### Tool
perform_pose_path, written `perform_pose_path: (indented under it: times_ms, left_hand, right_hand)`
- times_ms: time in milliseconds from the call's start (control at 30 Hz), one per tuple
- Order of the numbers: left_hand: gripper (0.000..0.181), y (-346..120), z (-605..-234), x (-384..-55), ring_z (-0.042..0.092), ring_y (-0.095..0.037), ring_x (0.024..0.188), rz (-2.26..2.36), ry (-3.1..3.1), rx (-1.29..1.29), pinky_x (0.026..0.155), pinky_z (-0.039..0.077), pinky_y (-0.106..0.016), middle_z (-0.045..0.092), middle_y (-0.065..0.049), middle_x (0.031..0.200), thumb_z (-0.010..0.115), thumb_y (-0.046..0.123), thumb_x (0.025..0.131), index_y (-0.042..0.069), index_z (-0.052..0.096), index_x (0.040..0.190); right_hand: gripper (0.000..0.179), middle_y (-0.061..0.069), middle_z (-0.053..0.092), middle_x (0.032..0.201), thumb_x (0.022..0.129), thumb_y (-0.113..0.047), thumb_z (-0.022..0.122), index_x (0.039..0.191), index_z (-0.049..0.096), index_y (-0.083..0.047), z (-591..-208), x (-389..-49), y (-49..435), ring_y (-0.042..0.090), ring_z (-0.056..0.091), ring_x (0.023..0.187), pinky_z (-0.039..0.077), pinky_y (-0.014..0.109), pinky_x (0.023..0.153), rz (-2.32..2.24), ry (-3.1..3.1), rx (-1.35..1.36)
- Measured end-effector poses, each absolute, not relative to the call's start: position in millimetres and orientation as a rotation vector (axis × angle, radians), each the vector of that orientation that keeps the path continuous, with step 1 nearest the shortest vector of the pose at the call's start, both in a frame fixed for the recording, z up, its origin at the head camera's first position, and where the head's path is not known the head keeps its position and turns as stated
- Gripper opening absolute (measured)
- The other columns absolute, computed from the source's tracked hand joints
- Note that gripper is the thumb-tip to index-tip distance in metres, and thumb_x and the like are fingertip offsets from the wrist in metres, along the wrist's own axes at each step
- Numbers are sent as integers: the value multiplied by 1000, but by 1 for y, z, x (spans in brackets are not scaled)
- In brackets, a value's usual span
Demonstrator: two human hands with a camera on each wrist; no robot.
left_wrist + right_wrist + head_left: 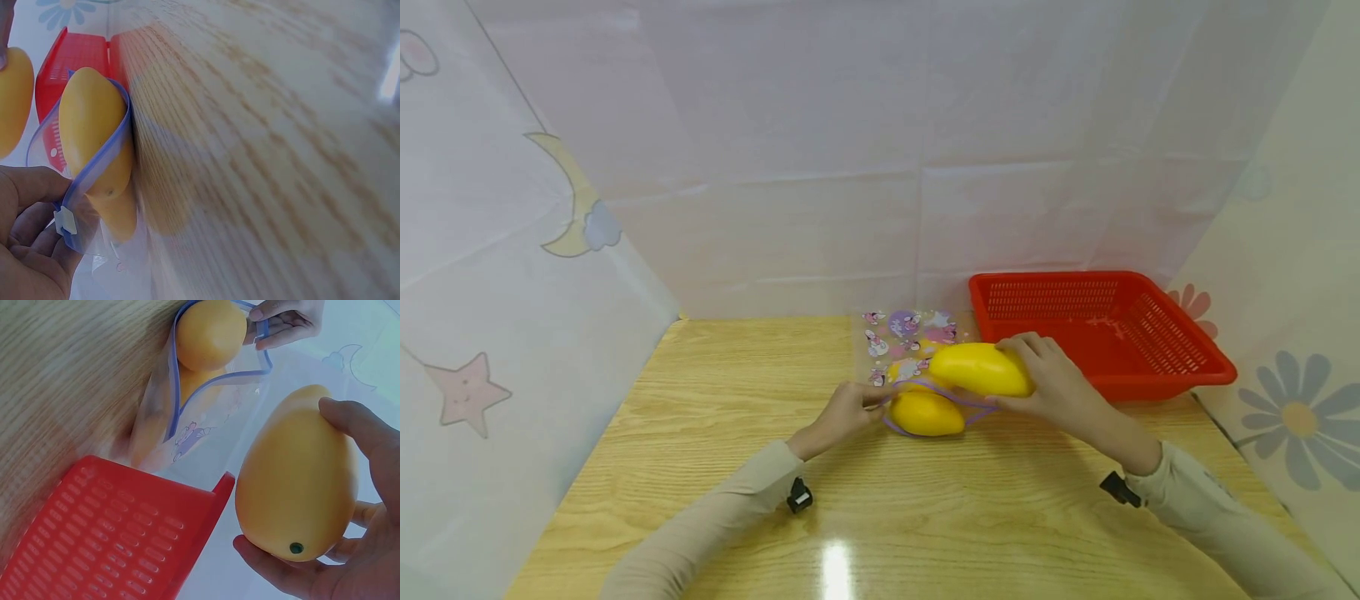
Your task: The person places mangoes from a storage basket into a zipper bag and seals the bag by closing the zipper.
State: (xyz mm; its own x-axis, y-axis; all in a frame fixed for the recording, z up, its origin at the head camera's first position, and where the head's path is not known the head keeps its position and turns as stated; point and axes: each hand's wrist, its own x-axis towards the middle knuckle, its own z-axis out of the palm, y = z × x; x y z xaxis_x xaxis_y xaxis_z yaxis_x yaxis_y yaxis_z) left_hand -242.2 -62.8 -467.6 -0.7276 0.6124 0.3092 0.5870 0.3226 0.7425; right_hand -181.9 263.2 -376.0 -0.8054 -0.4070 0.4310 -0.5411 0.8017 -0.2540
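My left hand [848,410] pinches the purple edge of a clear zip bag [877,343] printed with cartoon figures. By the fingers, in the left wrist view, sits the bag's white slider [64,221]. The bag lies on the table with its mouth spread open towards me. A yellow mango [927,414] fills the mouth, and more yellow fruit shows deeper inside. With thumb and fingers, my right hand [1054,382] grips another yellow mango [299,481], which has a dark green stem spot. In the head view this mango overlaps the far side of the bag's mouth.
A red plastic basket [1213,377] with slotted walls stands at the back right, close beside the bag. The wooden table [730,375] ends at a sheet-covered wall [790,242] at the back.
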Motion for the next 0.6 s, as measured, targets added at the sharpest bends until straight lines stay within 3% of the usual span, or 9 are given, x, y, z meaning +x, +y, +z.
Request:
perform_pose_path:
  times_ms: [467, 600]
  left_hand:
    - [37, -63, -466, -242, 63, -28, 113, 1405, 2515, 1142, 93, 54, -29, 66, -18, 121, 65, -13, 87, -5, 65, 123]
    - [38, -62, -466, -241, 63, -29, 112, 1396, 2523, 1151, 93, 54, -28, 66, -19, 121, 64, -14, 87, -5, 65, 124]
  right_hand:
    - [69, 15, 56, 119, 71, -29, 90, 126, 56, -4, -377, -174, 253, 37, 52, 101, 53, 46, 74, 549, -2639, 751]
    - [72, 14, 56, 120, 70, -33, 91, 126, 56, -4, -379, -172, 250, 35, 50, 103, 53, 46, 78, 559, -2665, 743]
